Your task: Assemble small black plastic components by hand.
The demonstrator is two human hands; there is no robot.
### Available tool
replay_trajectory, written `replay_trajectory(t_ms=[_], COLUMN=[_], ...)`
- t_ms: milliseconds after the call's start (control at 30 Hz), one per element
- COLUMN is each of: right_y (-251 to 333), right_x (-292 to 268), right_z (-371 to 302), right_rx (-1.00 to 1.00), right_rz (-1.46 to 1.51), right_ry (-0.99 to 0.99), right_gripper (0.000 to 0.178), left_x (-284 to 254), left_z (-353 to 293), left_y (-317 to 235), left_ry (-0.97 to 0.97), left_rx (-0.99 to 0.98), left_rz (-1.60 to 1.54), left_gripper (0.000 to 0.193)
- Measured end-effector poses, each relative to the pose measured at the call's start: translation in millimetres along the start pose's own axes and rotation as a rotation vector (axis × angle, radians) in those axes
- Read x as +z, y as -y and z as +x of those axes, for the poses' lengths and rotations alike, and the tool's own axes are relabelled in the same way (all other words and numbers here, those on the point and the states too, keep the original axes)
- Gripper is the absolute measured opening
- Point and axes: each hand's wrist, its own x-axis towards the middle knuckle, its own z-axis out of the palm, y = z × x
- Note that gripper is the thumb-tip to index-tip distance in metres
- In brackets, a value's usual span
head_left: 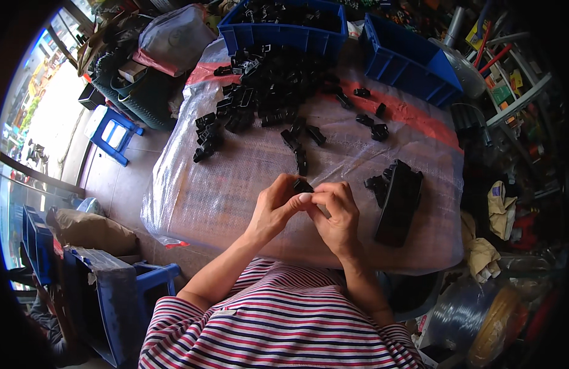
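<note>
Pinching a small black part [303,186] with thumb and fingers of the left hand [275,209], just above the surface [204,184], inward from the middle of its near edge. Meeting it from the right with bunched thumb and fingertips of the right hand [335,212]; perhaps gripping the lower end, perhaps only touching, cannot tell from this angle.

Probably light and stiff, by the look of hard moulded plastic; maybe slippery on smooth faces, with thin edges liable to snap if forced. Best taken by the solid sides, thumb against forefinger.

Just beyond the fingertips, a short line of loose black parts [302,162]; past that, a dark heap [278,80] toward the far edge. At the far edge, a filled blue crate [324,41]; by the far right corner, a second blue crate [410,78]. Nearer the right edge, a long black box [400,203], with a black cluster [377,186] just beside it.

Mostly hidden by fingers: outline of the held part. Cut off above: far side of the filled crate. Hard to separate: single pieces in the heap, black on black.
</note>
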Motion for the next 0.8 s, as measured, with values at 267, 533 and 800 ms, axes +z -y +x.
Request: replay_trajectory(t_ms=[267, 533, 800], right_y=[-7.4, -85.9, -197.7], right_x=[4.4, -33.5, -38.9], right_z=[-1.5, 76.9, 95.3], right_rx=[0.651, 0.089, 0.147], right_rz=[0.646, -0.235, -0.697], right_ry=[0.181, 0.244, 0.342], right_gripper=[0.028, 0.018, 0.023], left_x=[1.8, -51.7, -75.6], left_z=[4.7, 55.2, 125.5], left_y=[9.5, -23.5, 24.4], left_ry=[-0.164, 0.049, 0.088], left_rx=[0.072, -0.083, 0.513], left_rz=[-0.217, -0.955, 1.127], left_gripper=[0.028, 0.025, 0.048])
